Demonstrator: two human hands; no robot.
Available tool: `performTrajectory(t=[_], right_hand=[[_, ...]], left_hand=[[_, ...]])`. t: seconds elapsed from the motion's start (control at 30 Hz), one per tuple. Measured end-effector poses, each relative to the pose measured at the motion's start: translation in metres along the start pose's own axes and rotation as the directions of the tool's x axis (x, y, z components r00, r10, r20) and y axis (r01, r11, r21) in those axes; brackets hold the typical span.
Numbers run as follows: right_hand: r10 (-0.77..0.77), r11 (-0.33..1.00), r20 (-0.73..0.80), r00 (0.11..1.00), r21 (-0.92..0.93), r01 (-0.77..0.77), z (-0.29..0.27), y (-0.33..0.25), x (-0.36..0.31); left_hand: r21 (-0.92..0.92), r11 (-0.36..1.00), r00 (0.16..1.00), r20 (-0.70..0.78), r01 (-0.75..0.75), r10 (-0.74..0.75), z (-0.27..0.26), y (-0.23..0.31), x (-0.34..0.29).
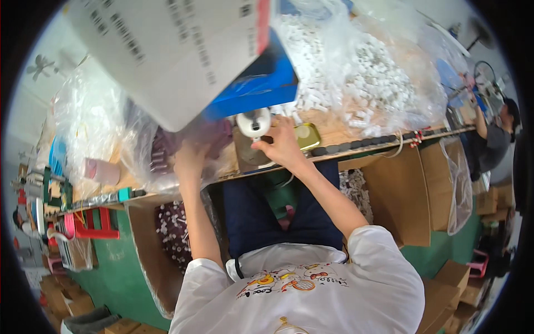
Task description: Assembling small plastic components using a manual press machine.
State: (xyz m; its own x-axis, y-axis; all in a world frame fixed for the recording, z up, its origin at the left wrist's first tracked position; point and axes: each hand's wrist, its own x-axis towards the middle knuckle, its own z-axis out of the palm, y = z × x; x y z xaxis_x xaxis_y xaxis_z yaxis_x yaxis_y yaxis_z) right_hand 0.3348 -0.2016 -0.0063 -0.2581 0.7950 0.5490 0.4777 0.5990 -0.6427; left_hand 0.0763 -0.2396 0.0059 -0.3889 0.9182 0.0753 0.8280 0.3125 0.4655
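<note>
My right hand (285, 146) is at a white round-headed device (254, 122) with a dark opening, standing on a metal base (249, 151) at the table's front edge. Its thumb and fingers pinch together at the lower side of that head; any small piece between them is too small to name. My left hand (191, 158) reaches among dark maroon parts (161, 156) lying in a clear plastic bag. Blur and the parts around them hide its fingers. Beside the right wrist rests a yellow-green rectangular tin (307, 136).
A printed white sheet (172, 55) and a blue box (256, 86) hang close above the hands. Heaps of small white parts (384, 83) cover the far table. A pink cup-like container (101, 171) stands left. Cardboard boxes (397, 195) flank my legs; another person (495, 139) sits far right.
</note>
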Motion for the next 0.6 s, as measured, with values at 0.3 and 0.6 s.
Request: performTrajectory(t=[0.3,0.6], right_hand=[[0.081,0.989,-0.202,0.976,-0.103,-0.103,0.010,-0.015,-0.028],[0.208,0.877,-0.090,0.974,-0.424,-0.226,-0.182,0.109,-0.022]], left_hand=[[-0.568,0.808,0.987,-0.121,-0.158,0.108,0.005,-0.004,-0.010],[-0.682,0.646,0.901,-0.045,-0.343,0.431,0.026,0.092,-0.034]])
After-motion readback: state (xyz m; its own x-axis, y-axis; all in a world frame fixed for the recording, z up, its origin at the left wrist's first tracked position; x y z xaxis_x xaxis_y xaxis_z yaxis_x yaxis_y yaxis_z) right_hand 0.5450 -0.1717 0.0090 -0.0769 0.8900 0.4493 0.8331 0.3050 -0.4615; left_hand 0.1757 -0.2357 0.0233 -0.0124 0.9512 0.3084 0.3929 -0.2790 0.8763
